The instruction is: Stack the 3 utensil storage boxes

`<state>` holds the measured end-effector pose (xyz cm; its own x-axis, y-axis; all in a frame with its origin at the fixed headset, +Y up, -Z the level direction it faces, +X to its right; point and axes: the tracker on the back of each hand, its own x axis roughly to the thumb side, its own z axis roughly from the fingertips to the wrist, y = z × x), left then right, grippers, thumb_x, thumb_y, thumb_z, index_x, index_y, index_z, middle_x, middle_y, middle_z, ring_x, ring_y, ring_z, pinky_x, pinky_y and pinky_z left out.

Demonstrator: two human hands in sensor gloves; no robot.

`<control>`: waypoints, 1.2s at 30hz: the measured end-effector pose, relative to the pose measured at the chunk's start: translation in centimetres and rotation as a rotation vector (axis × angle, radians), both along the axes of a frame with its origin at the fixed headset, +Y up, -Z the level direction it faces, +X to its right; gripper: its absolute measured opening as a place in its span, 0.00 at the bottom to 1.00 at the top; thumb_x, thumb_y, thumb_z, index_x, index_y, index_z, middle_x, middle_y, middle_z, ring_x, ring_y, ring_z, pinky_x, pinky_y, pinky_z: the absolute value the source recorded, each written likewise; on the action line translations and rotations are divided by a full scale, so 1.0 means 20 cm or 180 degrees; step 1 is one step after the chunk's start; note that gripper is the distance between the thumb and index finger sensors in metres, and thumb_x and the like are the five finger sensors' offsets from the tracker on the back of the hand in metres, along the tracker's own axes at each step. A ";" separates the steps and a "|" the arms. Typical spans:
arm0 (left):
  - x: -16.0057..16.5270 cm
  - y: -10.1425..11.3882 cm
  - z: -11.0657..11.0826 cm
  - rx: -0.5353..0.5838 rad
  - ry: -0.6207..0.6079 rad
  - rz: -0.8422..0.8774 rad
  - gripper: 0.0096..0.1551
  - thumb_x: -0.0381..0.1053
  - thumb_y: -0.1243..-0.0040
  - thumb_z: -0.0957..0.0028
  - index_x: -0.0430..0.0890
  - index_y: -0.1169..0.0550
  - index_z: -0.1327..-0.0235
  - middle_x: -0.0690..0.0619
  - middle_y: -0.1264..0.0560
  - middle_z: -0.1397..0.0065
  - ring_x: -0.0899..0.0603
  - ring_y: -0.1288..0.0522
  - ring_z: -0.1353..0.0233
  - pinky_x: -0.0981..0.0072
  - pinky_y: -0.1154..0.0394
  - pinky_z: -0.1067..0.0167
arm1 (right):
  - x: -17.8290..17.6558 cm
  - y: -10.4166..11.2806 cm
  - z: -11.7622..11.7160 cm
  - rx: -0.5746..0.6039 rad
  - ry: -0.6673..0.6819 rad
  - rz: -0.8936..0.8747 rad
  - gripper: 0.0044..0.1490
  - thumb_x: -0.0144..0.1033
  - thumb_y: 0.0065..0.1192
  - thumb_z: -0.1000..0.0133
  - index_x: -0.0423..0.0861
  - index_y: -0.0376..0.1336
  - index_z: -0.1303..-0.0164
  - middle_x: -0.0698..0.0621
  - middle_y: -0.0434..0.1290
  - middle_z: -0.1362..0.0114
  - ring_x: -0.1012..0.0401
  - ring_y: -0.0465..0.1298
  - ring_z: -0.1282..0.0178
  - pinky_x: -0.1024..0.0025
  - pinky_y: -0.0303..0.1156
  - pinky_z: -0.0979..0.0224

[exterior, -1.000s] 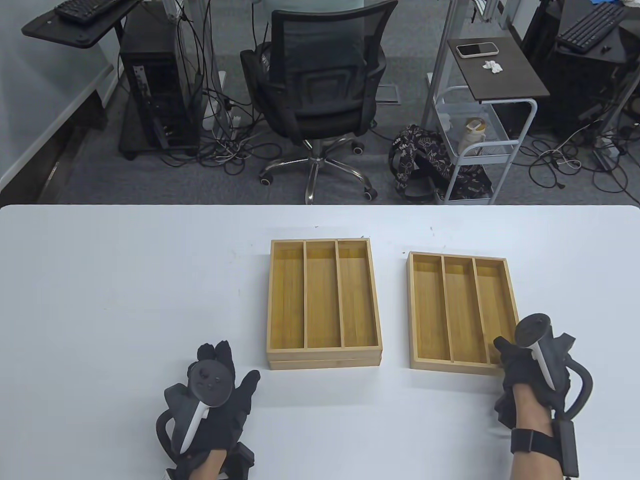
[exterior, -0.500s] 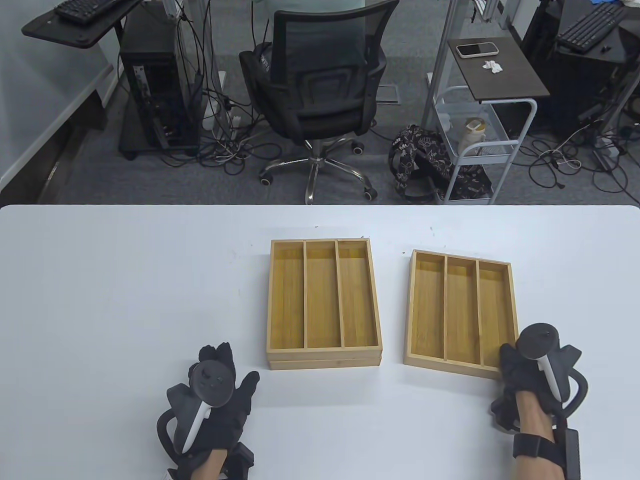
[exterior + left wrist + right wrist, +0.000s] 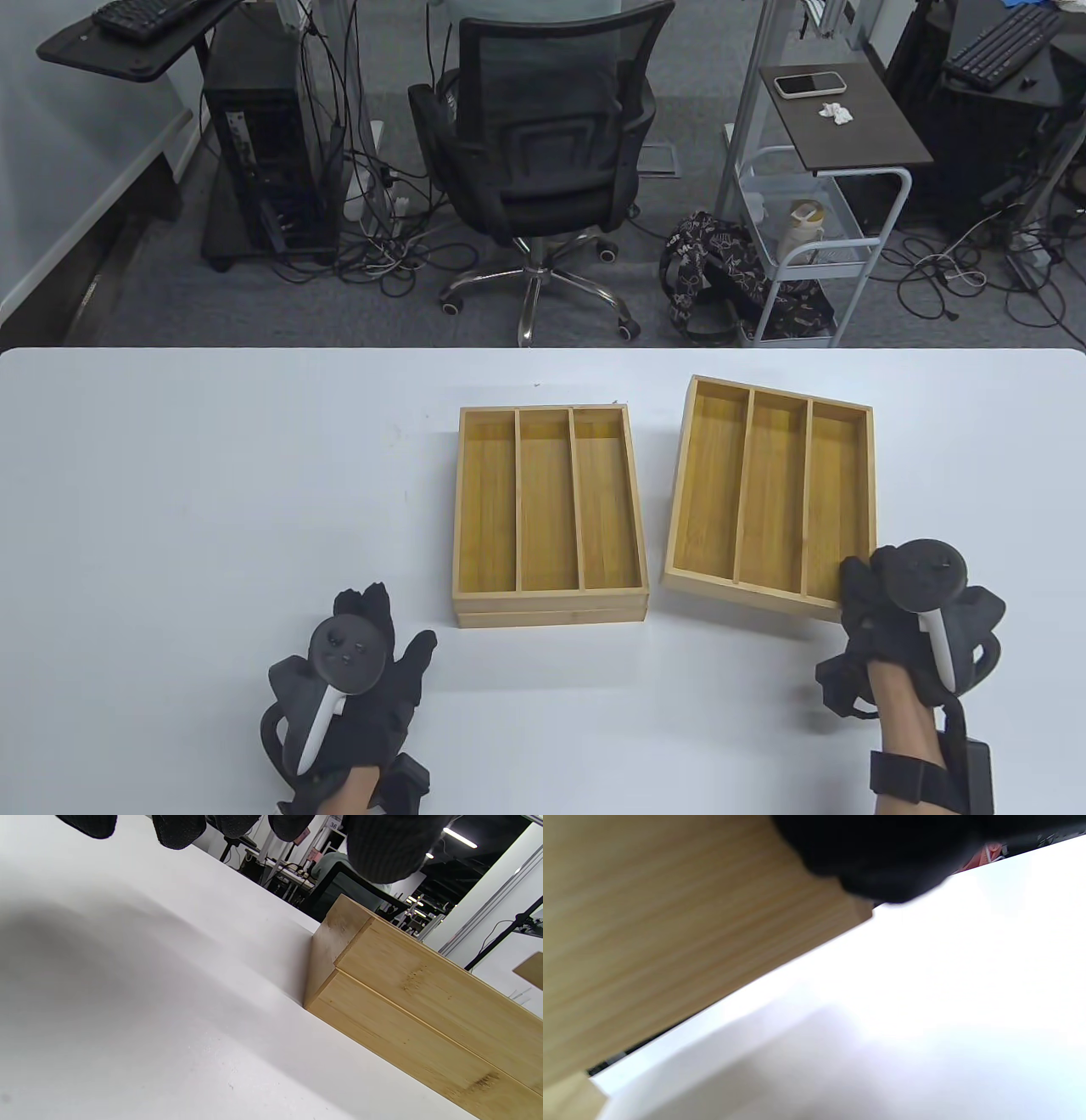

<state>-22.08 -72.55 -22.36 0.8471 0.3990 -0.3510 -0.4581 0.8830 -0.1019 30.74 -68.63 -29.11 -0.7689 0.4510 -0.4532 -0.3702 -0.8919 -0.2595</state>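
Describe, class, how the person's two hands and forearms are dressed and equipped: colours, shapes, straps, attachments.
Both the left hand and the right hand wear black knitted gloves with textured fingertips. Strapped to each is a dark grey tracker: a round disc head, a white stem and a curved loop. The forearms are bare; a black wrist strap and a black box-shaped unit sit on the right one.

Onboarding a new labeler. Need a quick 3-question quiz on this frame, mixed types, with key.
1. True or false: the right hand grips the near right corner of the single box.
2. How many boxes make up the centre stack?
   A. one  B. two  C. three
3. Fill in: the left hand holds ____.

Key:
1. True; that box looks lifted and tilted.
2. B; the left wrist view shows two layers.
3. Nothing; it stays above the table.
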 end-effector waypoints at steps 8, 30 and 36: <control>-0.02 0.01 0.01 0.0004 0.0001 0.0113 0.49 0.76 0.48 0.43 0.63 0.50 0.13 0.53 0.52 0.07 0.38 0.45 0.08 0.30 0.42 0.21 | -0.39 0.15 -0.05 0.0052 0.0352 0.0017 0.25 0.41 0.69 0.40 0.32 0.71 0.50 0.33 0.78 0.62 0.60 0.78 0.86 0.67 0.80 0.85; -0.04 0.00 0.01 -0.0115 0.0011 0.0287 0.49 0.76 0.49 0.43 0.63 0.50 0.13 0.52 0.53 0.07 0.37 0.45 0.08 0.30 0.42 0.21 | -0.98 -0.04 -0.23 -0.0234 0.0794 0.0157 0.25 0.42 0.68 0.40 0.32 0.71 0.50 0.34 0.78 0.62 0.61 0.78 0.85 0.68 0.81 0.85; -0.05 -0.01 0.00 -0.0164 0.0046 0.0315 0.49 0.76 0.49 0.43 0.63 0.50 0.13 0.52 0.53 0.07 0.37 0.45 0.08 0.30 0.42 0.21 | -0.97 -0.07 -0.24 -0.0282 0.0699 0.0152 0.26 0.46 0.69 0.40 0.35 0.72 0.49 0.36 0.79 0.61 0.62 0.79 0.84 0.69 0.82 0.84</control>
<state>-23.18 -72.70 -22.32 0.7992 0.4615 -0.3851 -0.5445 0.8272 -0.1387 11.32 -69.96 -33.98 -0.8728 0.3779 -0.3089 -0.3662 -0.9254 -0.0975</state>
